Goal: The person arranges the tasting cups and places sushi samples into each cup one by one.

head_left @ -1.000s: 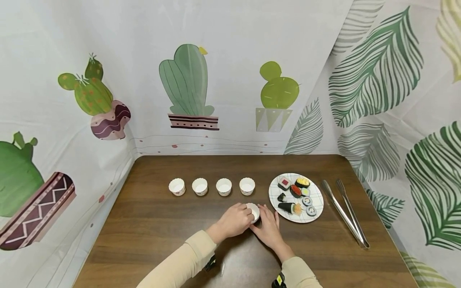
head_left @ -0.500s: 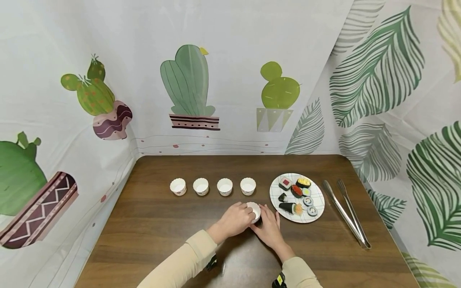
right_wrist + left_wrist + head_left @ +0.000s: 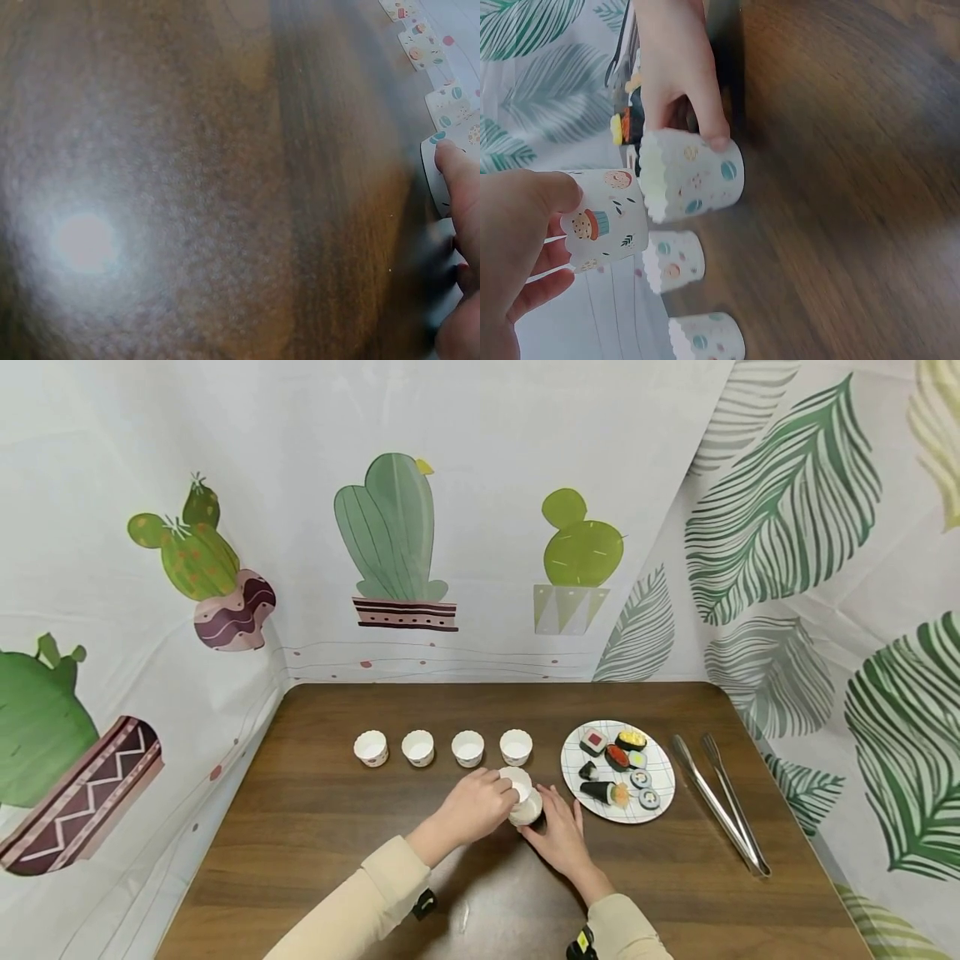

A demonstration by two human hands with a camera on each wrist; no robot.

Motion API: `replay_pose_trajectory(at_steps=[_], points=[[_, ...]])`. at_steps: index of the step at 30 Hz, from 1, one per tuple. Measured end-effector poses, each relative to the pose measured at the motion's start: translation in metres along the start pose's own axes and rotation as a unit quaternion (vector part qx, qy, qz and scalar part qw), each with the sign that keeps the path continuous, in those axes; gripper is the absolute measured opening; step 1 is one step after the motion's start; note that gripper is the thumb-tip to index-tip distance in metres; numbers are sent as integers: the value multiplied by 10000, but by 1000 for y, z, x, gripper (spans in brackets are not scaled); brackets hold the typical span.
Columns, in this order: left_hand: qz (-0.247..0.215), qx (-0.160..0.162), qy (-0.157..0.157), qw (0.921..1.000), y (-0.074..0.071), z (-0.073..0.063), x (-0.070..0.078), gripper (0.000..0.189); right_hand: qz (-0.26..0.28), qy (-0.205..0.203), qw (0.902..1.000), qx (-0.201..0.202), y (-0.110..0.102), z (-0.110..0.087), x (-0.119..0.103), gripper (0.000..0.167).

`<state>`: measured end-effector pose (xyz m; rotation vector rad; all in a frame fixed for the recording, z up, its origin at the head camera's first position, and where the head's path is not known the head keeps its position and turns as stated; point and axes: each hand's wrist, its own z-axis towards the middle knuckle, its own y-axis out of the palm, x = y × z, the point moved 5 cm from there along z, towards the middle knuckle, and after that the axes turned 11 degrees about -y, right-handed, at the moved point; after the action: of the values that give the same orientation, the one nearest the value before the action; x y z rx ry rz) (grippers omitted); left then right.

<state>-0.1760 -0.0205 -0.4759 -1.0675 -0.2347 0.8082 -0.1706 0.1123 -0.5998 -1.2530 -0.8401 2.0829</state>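
With our left hand [image 3: 474, 808] we pinch one paper cup [image 3: 609, 221] above the table [image 3: 315, 852], close to the rim of a second cup [image 3: 697, 178] gripped by our right hand [image 3: 561, 837]. Beyond, we see four cups [image 3: 468, 750] in a row.

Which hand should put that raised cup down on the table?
Probably the left hand: it pinches the raised cup near the rim. The right hand is busy holding the lower cup.
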Motion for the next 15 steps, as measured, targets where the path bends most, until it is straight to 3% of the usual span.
replay_pose_trajectory(at_steps=[8, 15], points=[[-261, 157, -458, 9985, -9, -24, -32, 15, -201, -59, 9998, -17, -1, 2, -1, 73], [-209, 79, -1024, 9945, -10, -63, -70, 15, -260, -96, 9996, -39, -2, 3, 0, 75]])
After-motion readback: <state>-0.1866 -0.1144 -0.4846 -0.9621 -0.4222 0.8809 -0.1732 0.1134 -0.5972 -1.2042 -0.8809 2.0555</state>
